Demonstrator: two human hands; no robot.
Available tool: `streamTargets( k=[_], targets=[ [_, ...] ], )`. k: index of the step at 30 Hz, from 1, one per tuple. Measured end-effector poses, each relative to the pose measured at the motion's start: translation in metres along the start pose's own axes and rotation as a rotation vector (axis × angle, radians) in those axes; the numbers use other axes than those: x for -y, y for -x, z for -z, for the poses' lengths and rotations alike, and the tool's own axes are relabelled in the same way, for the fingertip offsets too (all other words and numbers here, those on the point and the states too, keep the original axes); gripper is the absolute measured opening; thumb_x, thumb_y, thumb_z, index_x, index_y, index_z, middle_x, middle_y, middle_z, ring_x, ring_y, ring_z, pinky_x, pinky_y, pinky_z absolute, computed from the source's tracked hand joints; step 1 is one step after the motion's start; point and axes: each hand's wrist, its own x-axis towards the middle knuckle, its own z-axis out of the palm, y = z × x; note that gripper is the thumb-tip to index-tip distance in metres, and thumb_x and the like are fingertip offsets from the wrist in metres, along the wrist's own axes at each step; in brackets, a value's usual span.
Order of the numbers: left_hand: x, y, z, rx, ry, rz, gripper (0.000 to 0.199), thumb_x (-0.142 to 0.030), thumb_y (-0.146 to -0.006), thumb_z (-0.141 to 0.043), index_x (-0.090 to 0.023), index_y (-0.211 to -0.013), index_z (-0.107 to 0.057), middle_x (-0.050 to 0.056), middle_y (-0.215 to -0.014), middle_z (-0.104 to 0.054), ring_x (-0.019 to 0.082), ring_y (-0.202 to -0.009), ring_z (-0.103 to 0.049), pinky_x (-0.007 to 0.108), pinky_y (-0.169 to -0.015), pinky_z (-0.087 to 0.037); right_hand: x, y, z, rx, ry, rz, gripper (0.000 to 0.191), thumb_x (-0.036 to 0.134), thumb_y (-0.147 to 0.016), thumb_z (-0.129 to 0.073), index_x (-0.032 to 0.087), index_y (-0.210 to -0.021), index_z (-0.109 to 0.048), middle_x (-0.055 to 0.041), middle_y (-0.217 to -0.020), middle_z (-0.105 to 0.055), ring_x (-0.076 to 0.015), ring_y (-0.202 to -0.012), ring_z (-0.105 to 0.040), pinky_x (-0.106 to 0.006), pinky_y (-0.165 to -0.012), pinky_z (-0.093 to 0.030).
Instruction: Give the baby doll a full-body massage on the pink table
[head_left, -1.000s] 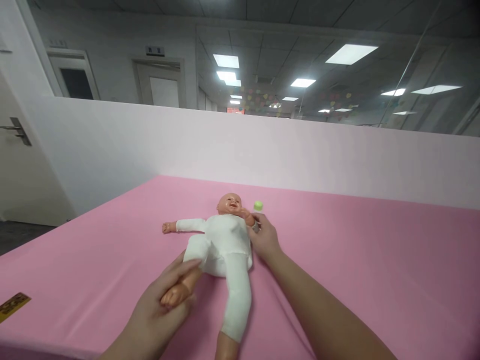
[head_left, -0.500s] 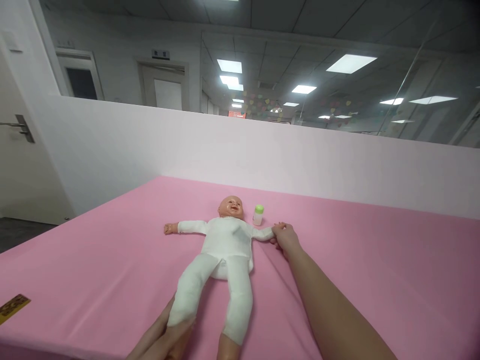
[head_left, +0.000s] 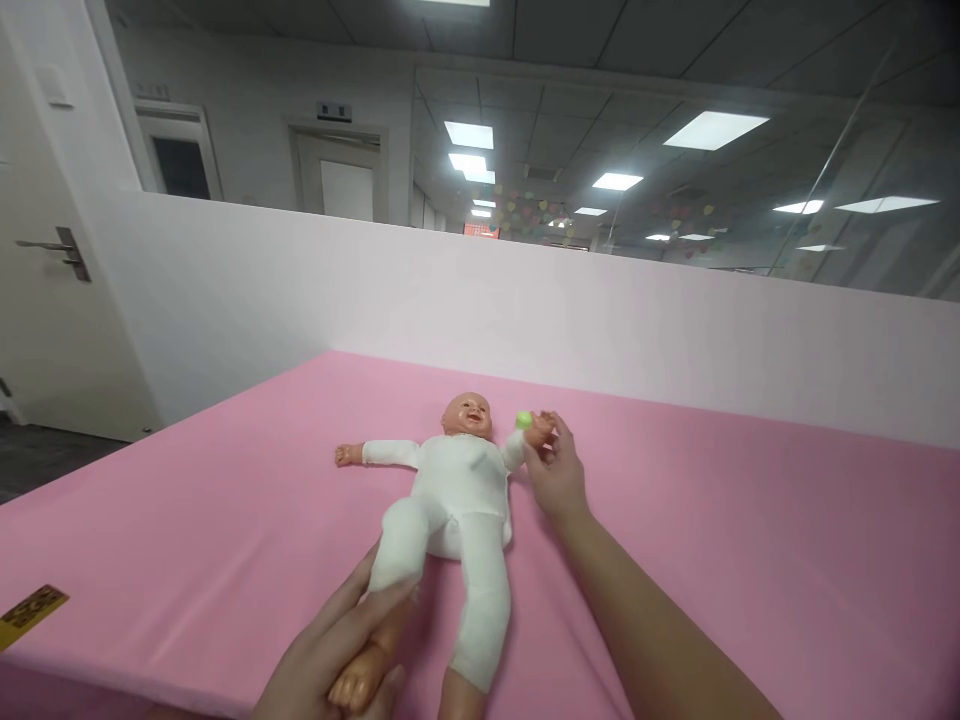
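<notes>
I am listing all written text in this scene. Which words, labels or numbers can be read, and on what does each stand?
No text here can be read.
Sign above the door: dark plate with pale marks, too small to read.
Yellow tag at the pink mat's left edge: dark print, too blurred to read.
Doll and green-capped bottle: no lettering visible.

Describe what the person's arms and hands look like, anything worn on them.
Both are bare. The right hand and its forearm show no sleeve, glove, watch or bracelet. The left hand is likewise ungloved, with no ring visible; its wrist is cut off by the frame edge, so a sleeve there cannot be ruled out.
</notes>
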Motion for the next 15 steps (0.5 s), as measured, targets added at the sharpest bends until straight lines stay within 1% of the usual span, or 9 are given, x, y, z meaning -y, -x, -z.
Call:
streamTargets(
  k=[2,4,6,9,12,13,15],
  targets=[
    [-0.002,-0.013,-0.005,0.010,0.016,-0.028,0.060,-0.017,-0.087,-0.066,-0.035,-0.145,-0.066,0.004,-0.164,-0.049,0.032,-0.144,-0.054,0.042,-0.114,-0.048,0.012,0.011,-0.013,0.105,0.076,0.107,0.072,0.033,-0.093,-0.069,0.028,-0.159,-0.041,-0.0095,-0.147,-0.063,-0.0260,-0.118,-0.071,-0.043,-0.101,-0.061],
    [-0.007,-0.028,-0.010,0.032,0.032,-0.011,0.058,-0.016,-0.087,-0.064,-0.031,-0.143,-0.067,0.006,-0.164,-0.048,0.032,-0.145,-0.052,0.043,-0.116,-0.046,0.019,0.019,-0.025,0.225,0.224,0.222,0.060,0.026,-0.095,-0.064,0.032,-0.154,-0.050,-0.0058,-0.144,-0.066,-0.0255,-0.120,-0.069,-0.044,-0.104,-0.058],
    [-0.014,-0.043,-0.012,0.068,0.058,0.069,0.055,-0.016,-0.088,-0.062,-0.029,-0.141,-0.069,0.007,-0.164,-0.047,0.032,-0.147,-0.050,0.045,-0.119,-0.044,0.022,0.023,-0.035,0.326,0.360,0.345,0.054,0.018,-0.096,-0.059,0.032,-0.148,-0.057,-0.0048,-0.139,-0.069,-0.0258,-0.123,-0.067,-0.045,-0.107,-0.055],
    [-0.020,-0.067,-0.014,0.105,0.139,0.200,0.052,-0.020,-0.091,-0.061,-0.028,-0.141,-0.068,0.007,-0.164,-0.047,0.031,-0.150,-0.047,0.047,-0.122,-0.041,0.021,0.023,-0.042,0.432,0.494,0.511,0.051,0.010,-0.096,-0.056,0.028,-0.142,-0.064,-0.0076,-0.137,-0.070,-0.0274,-0.127,-0.062,-0.049,-0.112,-0.049],
    [-0.015,-0.089,-0.020,0.083,0.217,0.310,0.053,-0.024,-0.090,-0.064,-0.025,-0.143,-0.068,0.009,-0.158,-0.054,0.033,-0.150,-0.045,0.051,-0.123,-0.040,0.017,0.021,-0.043,0.501,0.609,0.581,0.051,0.007,-0.095,-0.059,0.029,-0.139,-0.068,-0.0091,-0.139,-0.069,-0.0297,-0.129,-0.059,-0.053,-0.115,-0.045],
    [-0.011,-0.095,-0.022,0.069,0.242,0.340,0.054,-0.025,-0.089,-0.066,-0.024,-0.142,-0.068,0.009,-0.155,-0.057,0.034,-0.149,-0.047,0.053,-0.122,-0.041,0.016,0.021,-0.042,0.518,0.635,0.587,0.049,0.007,-0.095,-0.061,0.030,-0.138,-0.069,-0.0090,-0.139,-0.068,-0.0303,-0.130,-0.058,-0.053,-0.114,-0.045],
    [-0.005,-0.106,-0.027,0.041,0.308,0.385,0.055,-0.028,-0.086,-0.068,-0.022,-0.141,-0.069,0.011,-0.148,-0.064,0.035,-0.143,-0.054,0.053,-0.118,-0.046,0.015,0.020,-0.041,0.549,0.657,0.595,0.043,0.008,-0.095,-0.062,0.031,-0.131,-0.073,-0.0085,-0.138,-0.069,-0.0306,-0.129,-0.058,-0.053,-0.113,-0.045]
  ],
)
